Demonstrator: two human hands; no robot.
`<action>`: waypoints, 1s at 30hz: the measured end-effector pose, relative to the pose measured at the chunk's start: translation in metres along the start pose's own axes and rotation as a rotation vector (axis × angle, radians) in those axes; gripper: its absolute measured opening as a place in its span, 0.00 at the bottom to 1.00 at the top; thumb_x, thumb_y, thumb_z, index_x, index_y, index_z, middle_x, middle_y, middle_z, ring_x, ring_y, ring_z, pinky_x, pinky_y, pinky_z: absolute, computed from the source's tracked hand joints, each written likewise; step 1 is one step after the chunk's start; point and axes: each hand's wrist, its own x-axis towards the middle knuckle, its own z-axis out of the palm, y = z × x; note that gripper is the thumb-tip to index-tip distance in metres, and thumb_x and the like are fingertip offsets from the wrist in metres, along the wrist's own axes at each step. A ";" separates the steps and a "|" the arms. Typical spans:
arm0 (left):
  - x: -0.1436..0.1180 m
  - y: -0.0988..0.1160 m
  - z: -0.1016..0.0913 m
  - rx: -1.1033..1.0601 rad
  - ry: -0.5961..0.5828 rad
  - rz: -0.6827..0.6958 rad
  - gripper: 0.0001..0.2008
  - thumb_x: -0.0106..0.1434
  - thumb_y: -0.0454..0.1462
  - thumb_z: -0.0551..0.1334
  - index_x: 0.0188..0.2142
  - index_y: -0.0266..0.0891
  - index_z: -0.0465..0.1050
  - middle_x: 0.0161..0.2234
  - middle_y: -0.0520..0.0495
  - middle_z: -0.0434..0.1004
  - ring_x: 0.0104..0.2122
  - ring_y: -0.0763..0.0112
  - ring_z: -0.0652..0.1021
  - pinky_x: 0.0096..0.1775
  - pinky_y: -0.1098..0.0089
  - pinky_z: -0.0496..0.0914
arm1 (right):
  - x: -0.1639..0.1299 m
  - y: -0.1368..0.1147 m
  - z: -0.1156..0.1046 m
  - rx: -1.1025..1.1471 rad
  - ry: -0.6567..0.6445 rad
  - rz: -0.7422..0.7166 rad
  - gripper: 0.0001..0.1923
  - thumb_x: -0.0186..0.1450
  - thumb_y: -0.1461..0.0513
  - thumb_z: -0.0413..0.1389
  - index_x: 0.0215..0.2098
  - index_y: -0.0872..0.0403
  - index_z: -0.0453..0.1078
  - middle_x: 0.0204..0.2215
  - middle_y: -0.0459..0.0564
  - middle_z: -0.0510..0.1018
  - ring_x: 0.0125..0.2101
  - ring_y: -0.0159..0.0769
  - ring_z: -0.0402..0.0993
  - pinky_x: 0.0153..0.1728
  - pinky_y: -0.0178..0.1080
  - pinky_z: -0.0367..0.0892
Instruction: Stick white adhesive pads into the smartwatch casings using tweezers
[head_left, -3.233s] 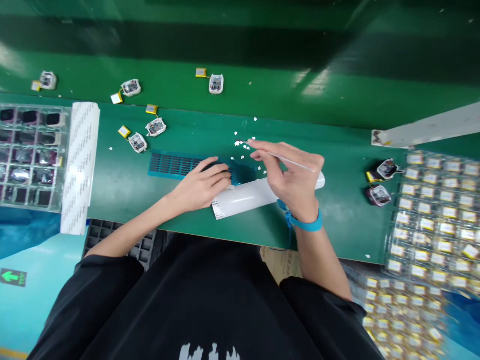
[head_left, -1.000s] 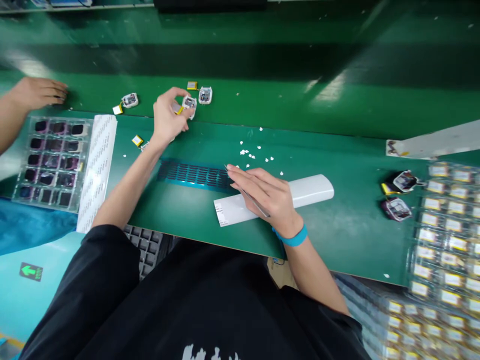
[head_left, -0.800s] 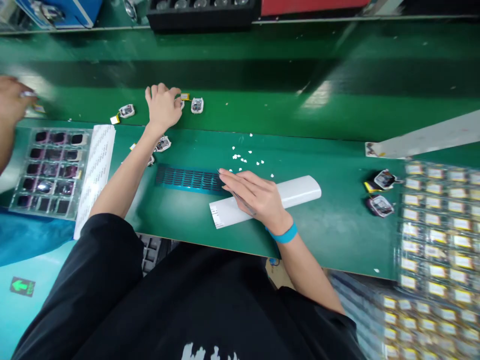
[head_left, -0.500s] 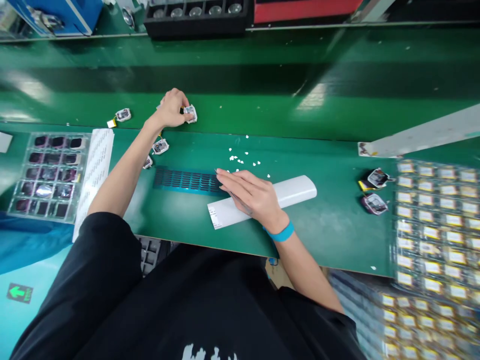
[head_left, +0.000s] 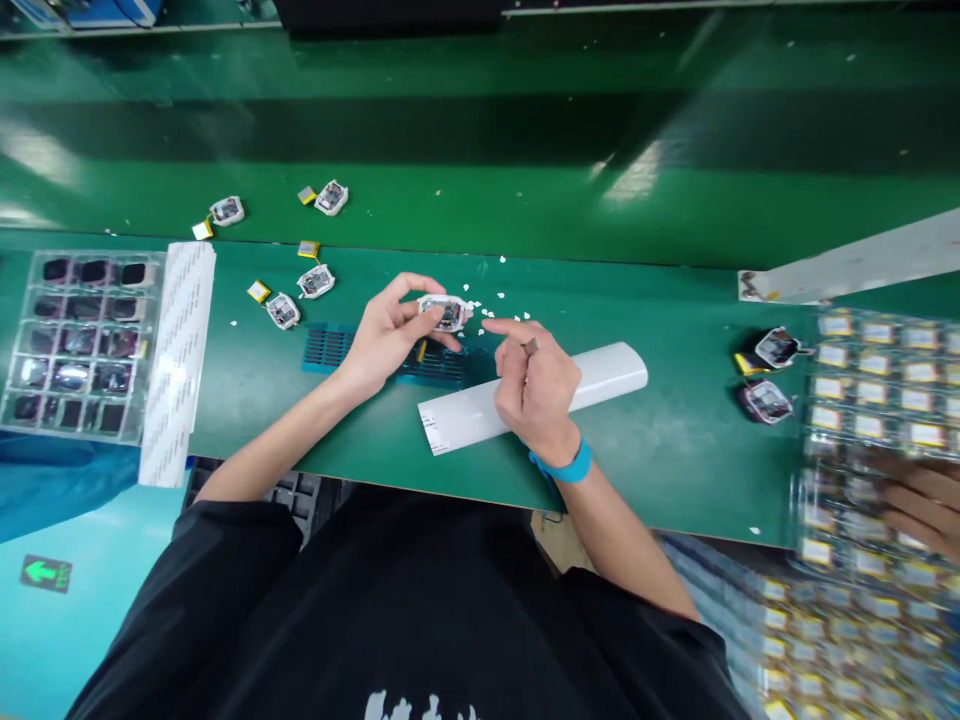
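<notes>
Beside left hand [head_left: 386, 335], clear tray [head_left: 75, 345] holds dark parts.

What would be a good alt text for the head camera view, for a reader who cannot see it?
Seen from above, a person's left hand holds a small white-framed module over a green workbench, while the right hand, gripping tweezers, points a finger at it. Beneath the hands lie a blue gridded sheet and a white paper strip; similar modules sit farther left.
</notes>
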 end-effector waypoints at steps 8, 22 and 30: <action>-0.025 0.000 0.010 0.039 -0.039 0.012 0.18 0.62 0.47 0.74 0.43 0.44 0.73 0.30 0.52 0.82 0.28 0.67 0.85 0.33 0.69 0.80 | -0.002 -0.005 -0.002 -0.105 -0.092 0.030 0.12 0.73 0.66 0.62 0.53 0.49 0.76 0.30 0.40 0.83 0.22 0.26 0.75 0.26 0.31 0.70; -0.042 -0.003 0.013 0.261 0.032 0.182 0.11 0.69 0.36 0.64 0.49 0.41 0.81 0.40 0.48 0.88 0.35 0.68 0.88 0.40 0.71 0.84 | -0.010 -0.003 0.004 -0.233 -0.051 -0.140 0.07 0.77 0.65 0.57 0.51 0.52 0.77 0.21 0.39 0.76 0.18 0.26 0.69 0.23 0.34 0.65; -0.042 -0.005 0.011 0.323 0.051 0.191 0.14 0.70 0.35 0.63 0.53 0.40 0.82 0.38 0.48 0.89 0.34 0.67 0.88 0.37 0.73 0.84 | -0.009 -0.002 0.003 -0.266 -0.084 -0.195 0.06 0.75 0.66 0.59 0.49 0.53 0.75 0.26 0.41 0.81 0.20 0.27 0.73 0.23 0.34 0.65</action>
